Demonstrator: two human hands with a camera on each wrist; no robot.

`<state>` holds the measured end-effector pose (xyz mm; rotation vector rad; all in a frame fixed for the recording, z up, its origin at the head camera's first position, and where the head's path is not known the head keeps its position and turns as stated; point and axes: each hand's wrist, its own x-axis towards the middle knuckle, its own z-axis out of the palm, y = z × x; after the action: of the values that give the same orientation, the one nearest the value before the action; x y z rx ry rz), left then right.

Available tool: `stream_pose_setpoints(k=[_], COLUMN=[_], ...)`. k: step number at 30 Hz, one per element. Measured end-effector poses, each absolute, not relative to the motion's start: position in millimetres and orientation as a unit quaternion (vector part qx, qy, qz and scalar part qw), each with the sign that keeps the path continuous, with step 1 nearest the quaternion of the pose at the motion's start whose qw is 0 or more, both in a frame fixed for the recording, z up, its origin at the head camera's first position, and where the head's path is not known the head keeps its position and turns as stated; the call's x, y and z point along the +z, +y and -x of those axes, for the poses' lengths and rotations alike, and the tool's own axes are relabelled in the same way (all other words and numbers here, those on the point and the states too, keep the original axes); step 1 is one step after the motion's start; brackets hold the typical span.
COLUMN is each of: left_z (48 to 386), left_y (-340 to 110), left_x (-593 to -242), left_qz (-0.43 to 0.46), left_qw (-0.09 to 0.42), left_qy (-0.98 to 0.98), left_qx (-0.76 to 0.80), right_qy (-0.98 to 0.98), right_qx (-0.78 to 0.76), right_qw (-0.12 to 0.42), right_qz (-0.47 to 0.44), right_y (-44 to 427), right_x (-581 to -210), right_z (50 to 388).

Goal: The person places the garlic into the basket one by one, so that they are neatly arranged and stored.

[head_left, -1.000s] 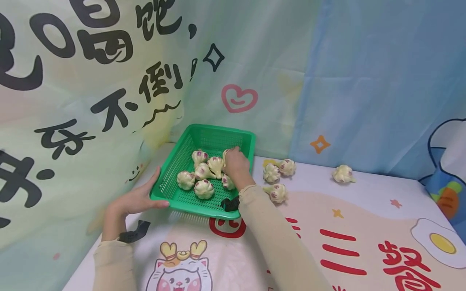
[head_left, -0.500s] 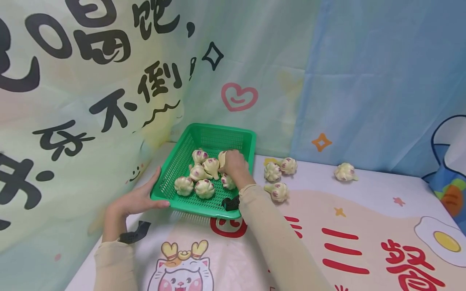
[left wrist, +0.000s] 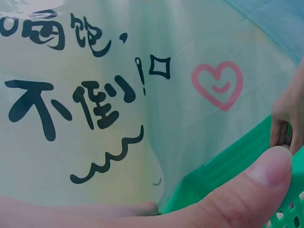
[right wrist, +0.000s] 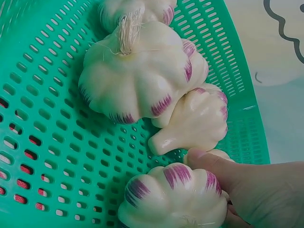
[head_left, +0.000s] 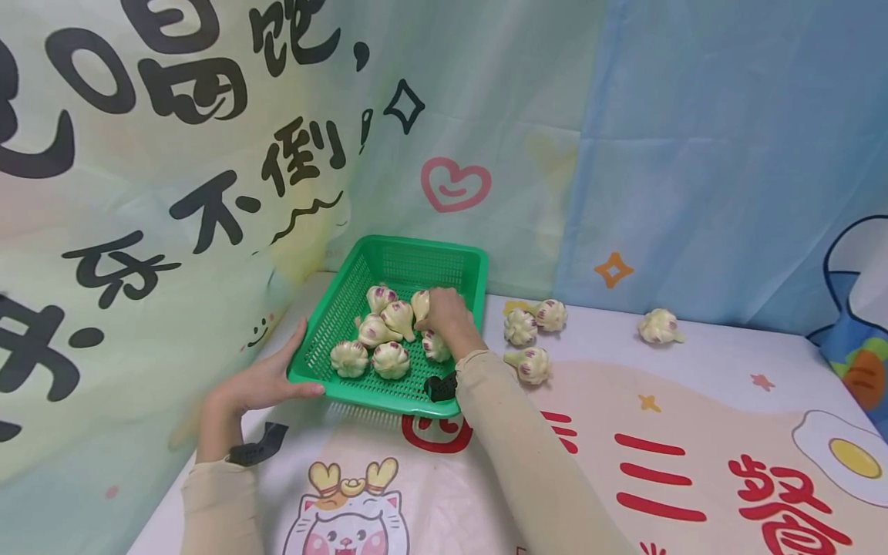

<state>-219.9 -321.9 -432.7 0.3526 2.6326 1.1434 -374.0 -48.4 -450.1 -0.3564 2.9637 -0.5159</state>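
A green plastic basket (head_left: 430,248) with perforated walls holds several garlic bulbs (head_left: 391,361) with purple streaks. My left hand (head_left: 260,383) holds its near left corner, thumb along the front rim and fingers along the left side. Inside the basket, my right hand (head_left: 449,317) grips a garlic bulb (head_left: 420,303) near the right wall. In the right wrist view, the thumb covers most of that gripped bulb (right wrist: 221,154). Another garlic bulb (right wrist: 173,197) lies just below the thumb, and a bulb with a thick neck (right wrist: 194,123) lies above it.
Right of the basket, several loose bulbs (head_left: 533,365) lie on the printed tablecloth (head_left: 576,432). One lone bulb (head_left: 660,327) sits farther right near the back curtain (head_left: 694,169). A printed curtain (head_left: 139,347) stands close on the left.
My right hand has shifted its bulb slightly left and down inside the basket. Neighbouring bulbs have slid left a little. The left hand stays on the basket corner.
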Motion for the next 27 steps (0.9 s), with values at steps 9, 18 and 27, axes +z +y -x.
stream_pose_setpoints(k=[9,18,27], left_z=[220.5,222.3,221.1], left_y=[-322.3,-321.7,-322.2], left_x=[-432.8,-431.0,-433.2], left_qz=[-0.122,-0.123,-0.119], left_qw=[0.123,0.125,0.122], left_qy=[0.903,0.903,0.907], left_qx=[0.393,0.393,0.386], right_qy=[0.975,0.971,0.937], right_qx=[-0.183,-0.195,-0.321], right_qw=[0.060,0.061,-0.004], right_qz=[0.114,0.126,0.138], right_y=[-48.5,-46.3,-41.6], right_x=[-448.6,-444.4,-437.9], right_z=[371.9,369.9,365.0])
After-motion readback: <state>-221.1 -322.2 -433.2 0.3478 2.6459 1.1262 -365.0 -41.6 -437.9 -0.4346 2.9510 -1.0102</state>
